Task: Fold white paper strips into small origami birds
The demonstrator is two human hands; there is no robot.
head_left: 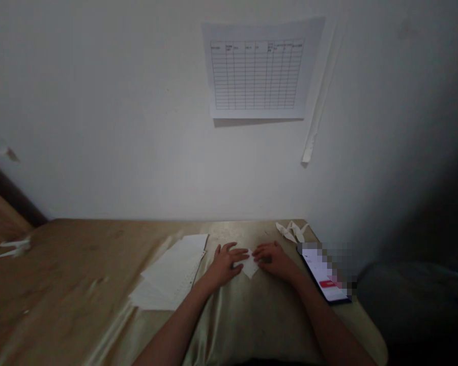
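The left hand point(224, 264) is resting on a small piece of folded white paper point(251, 270), its fingers stretching out across the upper part and its thumb lying along the left side; it is spreading loosely rather than clenching. The right hand point(278, 260) is touching the same paper from the right with slightly bending fingers (whether they are pinching its edge, I cannot tell). The paper is lying on the desk point(80, 290) between the two hands, its lower corner pointing toward the near side. A glossy gold-brown cloth is covering the desk and wrinkling near the left forearm. To the left of the left hand, a fanned stack of white sheets point(171, 274) is spreading out. To the right of the right forearm, a phone point(316, 264) is showing a lit screen with a red patch, a blurred block partly hiding it. Beyond the phone, a white folded paper shape point(295, 233) is sitting near the far right corner. On the wall point(118, 127), a printed sheet point(257, 76) is displaying a grid.
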